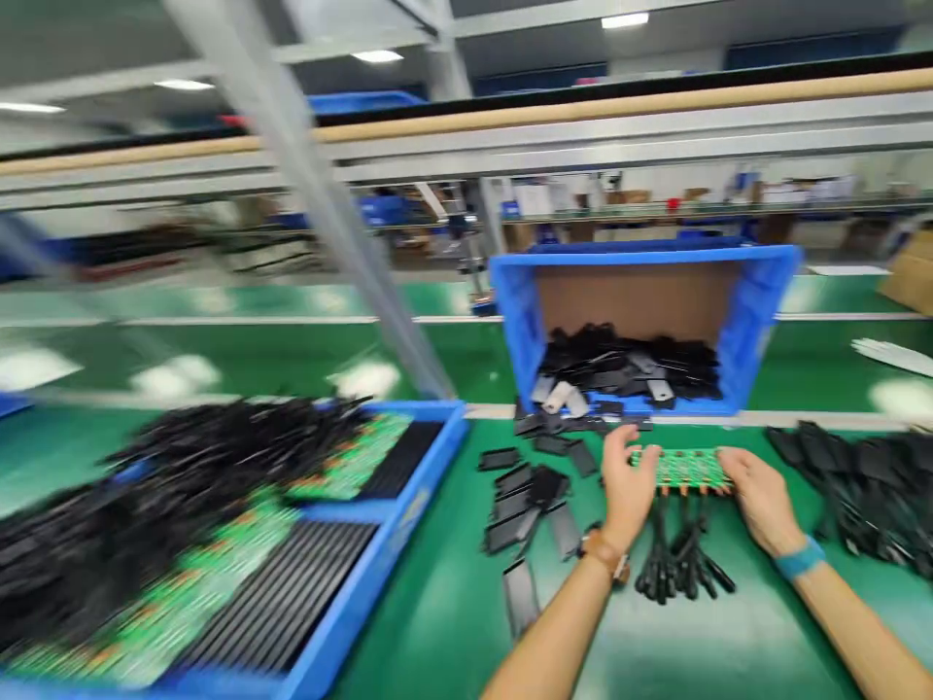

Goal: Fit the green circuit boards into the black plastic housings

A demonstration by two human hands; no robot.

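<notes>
A green circuit board panel (685, 469) is held level between my two hands, above the green bench. My left hand (628, 481) pinches its left end, thumb and fingers closed on the edge. On the opposite end, my right hand (758, 494) grips the board the same way. Short black cables (681, 559) hang from the board's near edge, their ends bunched over the bench. Left of my left hand lie several loose black plastic housings (510, 510), some stacked, some tilted.
A blue bin (758, 340) tipped on its side holds black housings. Black cabled parts (867, 486) pile at the right. Blue trays (408, 525) with circuit boards and black cables fill the left. A slanted metal post (350, 224) rises behind them.
</notes>
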